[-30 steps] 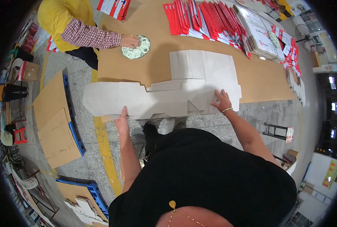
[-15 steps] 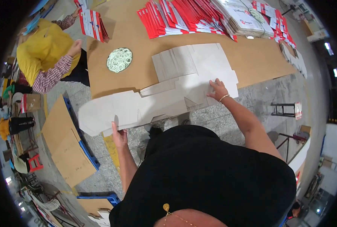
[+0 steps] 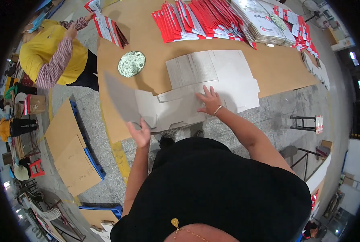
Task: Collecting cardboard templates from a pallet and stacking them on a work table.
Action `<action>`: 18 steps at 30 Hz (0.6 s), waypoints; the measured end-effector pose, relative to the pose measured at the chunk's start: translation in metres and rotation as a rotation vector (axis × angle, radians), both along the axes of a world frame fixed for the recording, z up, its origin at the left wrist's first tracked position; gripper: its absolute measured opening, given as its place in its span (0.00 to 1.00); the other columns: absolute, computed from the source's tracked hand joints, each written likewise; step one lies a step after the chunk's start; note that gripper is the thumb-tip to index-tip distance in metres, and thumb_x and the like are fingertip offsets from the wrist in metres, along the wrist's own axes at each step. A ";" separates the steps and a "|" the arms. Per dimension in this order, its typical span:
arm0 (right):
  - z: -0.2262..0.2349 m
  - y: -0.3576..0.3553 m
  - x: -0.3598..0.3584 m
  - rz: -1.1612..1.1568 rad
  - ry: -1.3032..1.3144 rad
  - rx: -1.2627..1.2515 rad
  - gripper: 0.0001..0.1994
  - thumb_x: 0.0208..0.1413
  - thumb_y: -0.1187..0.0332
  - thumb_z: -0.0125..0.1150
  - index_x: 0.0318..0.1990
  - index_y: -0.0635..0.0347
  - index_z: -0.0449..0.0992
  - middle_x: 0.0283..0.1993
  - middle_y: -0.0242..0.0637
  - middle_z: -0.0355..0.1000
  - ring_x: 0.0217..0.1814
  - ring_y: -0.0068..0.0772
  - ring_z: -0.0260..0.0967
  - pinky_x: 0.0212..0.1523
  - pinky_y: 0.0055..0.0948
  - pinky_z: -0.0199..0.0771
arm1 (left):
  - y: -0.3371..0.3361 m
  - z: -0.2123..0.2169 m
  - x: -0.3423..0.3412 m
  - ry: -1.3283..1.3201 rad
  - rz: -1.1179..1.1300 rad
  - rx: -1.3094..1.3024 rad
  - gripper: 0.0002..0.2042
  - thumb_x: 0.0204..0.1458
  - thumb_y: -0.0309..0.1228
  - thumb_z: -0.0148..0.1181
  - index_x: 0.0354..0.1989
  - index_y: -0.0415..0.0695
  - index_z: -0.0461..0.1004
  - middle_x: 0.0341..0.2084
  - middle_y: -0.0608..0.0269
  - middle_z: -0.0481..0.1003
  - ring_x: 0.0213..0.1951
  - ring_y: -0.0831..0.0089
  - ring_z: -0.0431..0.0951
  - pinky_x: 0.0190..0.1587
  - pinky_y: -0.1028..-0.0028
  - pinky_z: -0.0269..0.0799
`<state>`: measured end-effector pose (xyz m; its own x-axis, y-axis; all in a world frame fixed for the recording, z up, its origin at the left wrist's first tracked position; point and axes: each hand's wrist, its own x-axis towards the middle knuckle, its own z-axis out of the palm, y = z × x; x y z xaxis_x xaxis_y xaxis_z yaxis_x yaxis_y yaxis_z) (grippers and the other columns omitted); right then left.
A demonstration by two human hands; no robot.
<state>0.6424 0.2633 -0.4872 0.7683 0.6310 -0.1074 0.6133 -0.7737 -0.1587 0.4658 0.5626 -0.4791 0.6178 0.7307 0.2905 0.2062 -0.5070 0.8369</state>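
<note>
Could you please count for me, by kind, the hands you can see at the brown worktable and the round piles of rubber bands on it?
Person's own hands: 2, left hand and right hand
Co-worker's hands: 2
Rubber-band pile: 1
Total: 5

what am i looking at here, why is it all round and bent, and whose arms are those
This is one picture from a wide fisheye camera worn on a person's head, looking down, which is why straight edges bend near the rim. The two bare arms coming up from the bottom are that person's own. The left hand has a grip on the near edge of a flat grey die-cut cardboard blank, with its left flap lifted off the table. The right hand lies flat on the blank, pressing it down. The blank lies on a brown table. Also there: rows of red and white flat packs and a round pile of pale rubber bands. A co-worker in a yellow top handles more packs at the upper left.
</note>
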 end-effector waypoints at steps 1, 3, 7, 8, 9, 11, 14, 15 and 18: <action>-0.002 -0.011 0.002 -0.030 -0.008 -0.007 0.42 0.30 0.46 0.68 0.59 0.31 0.57 0.66 0.49 0.42 0.65 0.66 0.39 0.55 0.59 0.52 | -0.015 0.025 0.013 0.068 -0.056 0.262 0.25 0.47 0.30 0.60 0.50 0.28 0.60 0.49 0.48 0.64 0.51 0.63 0.65 0.54 0.67 0.58; -0.001 -0.008 0.003 -0.029 0.009 -0.016 0.42 0.30 0.46 0.69 0.59 0.32 0.57 0.66 0.49 0.42 0.65 0.66 0.39 0.55 0.59 0.52 | -0.014 0.029 0.010 0.061 -0.018 0.053 0.25 0.47 0.31 0.60 0.49 0.26 0.61 0.48 0.48 0.65 0.50 0.61 0.65 0.54 0.65 0.59; -0.001 -0.018 0.008 -0.059 0.033 -0.036 0.42 0.30 0.46 0.69 0.59 0.32 0.57 0.66 0.49 0.42 0.65 0.67 0.39 0.54 0.60 0.52 | -0.005 0.055 0.005 -0.105 -0.052 -0.695 0.23 0.48 0.31 0.59 0.49 0.29 0.63 0.46 0.53 0.69 0.48 0.65 0.69 0.51 0.67 0.63; -0.001 -0.017 0.007 -0.062 0.034 -0.036 0.42 0.30 0.46 0.69 0.59 0.32 0.57 0.66 0.49 0.42 0.65 0.67 0.39 0.54 0.60 0.52 | 0.005 0.054 -0.004 -0.248 -0.005 -0.999 0.22 0.48 0.31 0.59 0.50 0.31 0.64 0.46 0.55 0.69 0.47 0.67 0.69 0.51 0.68 0.65; 0.000 -0.018 0.008 -0.056 0.025 -0.033 0.42 0.30 0.46 0.69 0.59 0.32 0.57 0.66 0.49 0.41 0.65 0.67 0.39 0.54 0.60 0.52 | 0.020 0.024 -0.012 -0.341 0.060 -1.237 0.22 0.48 0.31 0.60 0.50 0.35 0.65 0.45 0.58 0.70 0.46 0.68 0.70 0.49 0.70 0.67; 0.002 -0.010 0.008 -0.041 0.014 -0.027 0.42 0.30 0.46 0.69 0.59 0.32 0.57 0.66 0.49 0.41 0.65 0.67 0.38 0.54 0.60 0.52 | 0.038 -0.009 -0.021 -0.344 0.121 -1.300 0.22 0.48 0.32 0.60 0.51 0.37 0.65 0.45 0.58 0.70 0.46 0.67 0.71 0.48 0.69 0.68; 0.009 -0.003 0.008 -0.024 0.026 -0.009 0.41 0.31 0.46 0.68 0.58 0.34 0.58 0.66 0.49 0.43 0.64 0.68 0.38 0.54 0.61 0.52 | 0.055 -0.045 -0.031 -0.323 0.187 -1.418 0.23 0.48 0.33 0.61 0.51 0.39 0.64 0.46 0.59 0.70 0.45 0.66 0.72 0.45 0.68 0.71; 0.014 0.001 0.006 -0.030 0.067 -0.072 0.39 0.34 0.47 0.66 0.58 0.35 0.59 0.65 0.49 0.43 0.65 0.65 0.39 0.55 0.60 0.52 | 0.059 -0.054 -0.037 -0.299 0.200 -1.464 0.23 0.47 0.34 0.61 0.52 0.40 0.64 0.46 0.59 0.70 0.45 0.67 0.73 0.44 0.69 0.72; 0.011 0.011 0.037 -0.080 0.034 -0.104 0.34 0.40 0.48 0.61 0.58 0.42 0.59 0.65 0.49 0.45 0.66 0.59 0.42 0.56 0.57 0.51 | 0.057 -0.059 -0.033 -0.332 0.161 -1.484 0.23 0.47 0.34 0.61 0.52 0.42 0.64 0.46 0.60 0.71 0.44 0.68 0.73 0.43 0.69 0.73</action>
